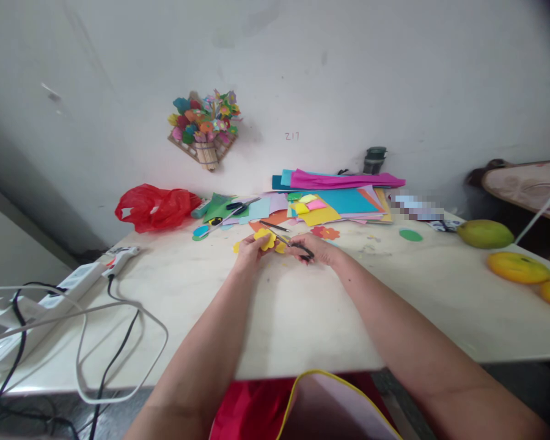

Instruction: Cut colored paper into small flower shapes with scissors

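Observation:
Pinched between the fingers of my left hand [253,249] is a yellow flower-shaped paper piece [266,238]. My right hand [312,247] is closed on the black handles of a pair of scissors [308,253], whose blades point left toward the yellow paper. Whether the blades touch it is too small to tell. More yellow paper [282,245] lies between my hands. Just beyond them are a pen [275,226] and red and orange paper flowers [325,233] on the white table [302,318].
Stacked coloured paper [348,205], a second pair of scissors [238,208] and a red plastic bag [158,208] lie along the back. A power strip [50,311] with cables is at left; green and yellow fruits [486,234] are at right. Paper flowers [206,125] hang on the wall.

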Tool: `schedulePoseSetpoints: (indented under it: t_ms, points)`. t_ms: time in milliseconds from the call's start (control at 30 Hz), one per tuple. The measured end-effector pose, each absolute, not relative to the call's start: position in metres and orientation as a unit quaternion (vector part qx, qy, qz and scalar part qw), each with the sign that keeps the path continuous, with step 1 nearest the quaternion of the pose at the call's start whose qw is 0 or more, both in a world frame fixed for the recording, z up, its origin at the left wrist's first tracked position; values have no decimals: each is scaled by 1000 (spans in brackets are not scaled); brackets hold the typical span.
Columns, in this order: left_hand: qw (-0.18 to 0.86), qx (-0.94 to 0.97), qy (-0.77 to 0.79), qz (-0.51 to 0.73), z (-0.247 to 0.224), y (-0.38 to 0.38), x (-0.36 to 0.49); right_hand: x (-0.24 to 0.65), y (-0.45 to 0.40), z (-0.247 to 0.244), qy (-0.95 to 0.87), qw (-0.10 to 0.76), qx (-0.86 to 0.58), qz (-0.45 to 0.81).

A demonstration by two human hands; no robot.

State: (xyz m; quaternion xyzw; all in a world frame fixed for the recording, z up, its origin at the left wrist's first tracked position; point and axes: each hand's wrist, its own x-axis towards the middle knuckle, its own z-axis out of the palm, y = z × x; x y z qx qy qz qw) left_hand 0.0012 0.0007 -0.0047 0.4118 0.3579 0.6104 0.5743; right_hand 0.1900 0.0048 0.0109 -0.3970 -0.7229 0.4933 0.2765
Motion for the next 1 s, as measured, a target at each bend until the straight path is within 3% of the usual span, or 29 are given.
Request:
schedulePoseSetpoints:
  t_ms: [167, 633, 1000]
  points:
    - [550, 437, 405, 585, -5, 1, -2, 191, 8, 9, -713, 275, -399, 507]
    - [578, 448, 354, 583, -1, -1, 4, 190, 0, 19, -693, 304, -403, 514]
    - [590, 405, 358, 600, -5, 2, 0, 192, 12, 8, -637, 412, -377, 531]
